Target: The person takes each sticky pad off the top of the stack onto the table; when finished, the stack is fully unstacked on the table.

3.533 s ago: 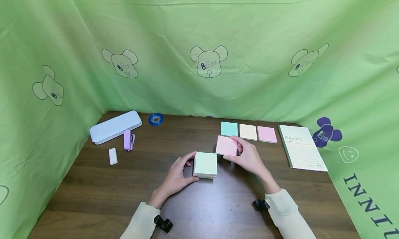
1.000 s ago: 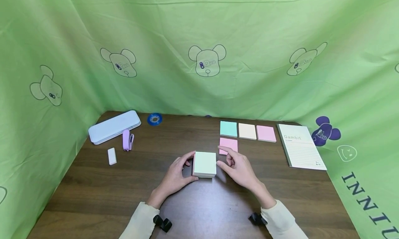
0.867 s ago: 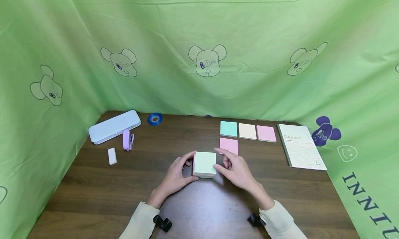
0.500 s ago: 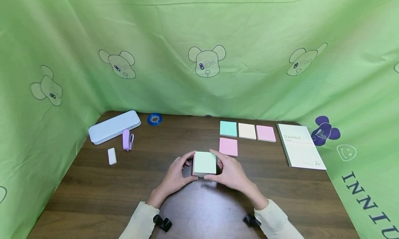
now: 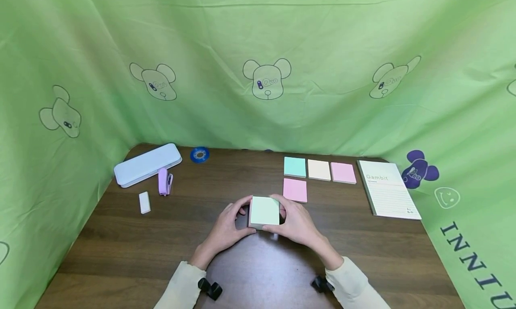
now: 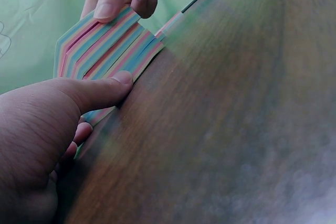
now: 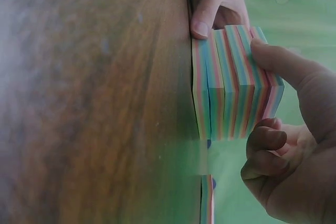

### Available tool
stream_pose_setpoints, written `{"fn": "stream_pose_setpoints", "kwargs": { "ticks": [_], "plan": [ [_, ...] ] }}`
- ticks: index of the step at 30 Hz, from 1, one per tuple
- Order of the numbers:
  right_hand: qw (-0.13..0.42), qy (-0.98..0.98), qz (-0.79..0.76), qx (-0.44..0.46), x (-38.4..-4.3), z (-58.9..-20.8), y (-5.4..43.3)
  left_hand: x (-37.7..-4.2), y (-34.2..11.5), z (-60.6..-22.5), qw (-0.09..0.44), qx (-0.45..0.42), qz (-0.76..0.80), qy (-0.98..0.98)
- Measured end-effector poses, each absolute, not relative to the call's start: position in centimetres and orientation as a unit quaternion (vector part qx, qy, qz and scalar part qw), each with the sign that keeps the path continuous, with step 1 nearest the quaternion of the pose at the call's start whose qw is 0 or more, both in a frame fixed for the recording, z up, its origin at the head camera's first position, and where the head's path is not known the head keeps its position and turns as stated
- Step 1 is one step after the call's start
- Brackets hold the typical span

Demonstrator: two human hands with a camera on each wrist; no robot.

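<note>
A stack of sticky note pads [image 5: 264,210] stands on the table, pale green on top, its sides striped in several colours [image 7: 236,87]. From the left, my left hand [image 5: 226,224] grips the lower pads, thumb on the near side. My right hand [image 5: 299,223] pinches the upper pads from the right, its thumb [image 7: 281,59] on the near side and its forefinger at the far edge. In the wrist views the pads sit slightly out of line with one another. Just behind my right hand lies a pink sticky note pad [image 5: 295,190].
Teal [image 5: 294,167], cream [image 5: 319,170] and pink [image 5: 343,173] pads lie in a row behind. Right of them is a Gambit notepad [image 5: 389,190]. At left are a pencil case [image 5: 148,165], purple stapler [image 5: 164,182], white eraser [image 5: 144,203] and blue tape roll [image 5: 199,155].
My right hand has set the pink pad down in front of the teal one, let go, and moved left to grip the stack's upper pads. My left hand has stayed on the stack.
</note>
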State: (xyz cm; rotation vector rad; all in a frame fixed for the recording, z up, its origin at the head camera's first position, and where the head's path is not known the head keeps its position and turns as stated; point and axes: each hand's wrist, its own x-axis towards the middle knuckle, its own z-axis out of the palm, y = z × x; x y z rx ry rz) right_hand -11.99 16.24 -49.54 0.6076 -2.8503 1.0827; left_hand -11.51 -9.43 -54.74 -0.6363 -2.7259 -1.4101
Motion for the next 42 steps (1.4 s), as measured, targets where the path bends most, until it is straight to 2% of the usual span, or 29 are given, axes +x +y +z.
{"fn": "stream_pose_setpoints", "kwargs": {
  "ticks": [9,20,34,42],
  "plan": [
    [0.004,-0.903,0.387,0.189,-12.1,-49.1,18.0,-11.4,-9.4,-54.7,0.01,-0.203,-0.45,-0.87],
    [0.019,-0.901,0.406,0.155,-12.9,-49.3,23.3,-11.3,-9.4,-54.7,0.013,-0.204,-0.45,-0.869],
    [0.011,-0.916,0.375,0.141,-14.2,-50.7,30.3,-11.3,-9.4,-54.6,0.008,-0.204,-0.449,-0.87],
    [-0.006,-0.931,0.343,0.129,-15.5,-51.2,32.5,-11.4,-9.4,-54.6,0.007,-0.203,-0.446,-0.871]
  ]
}}
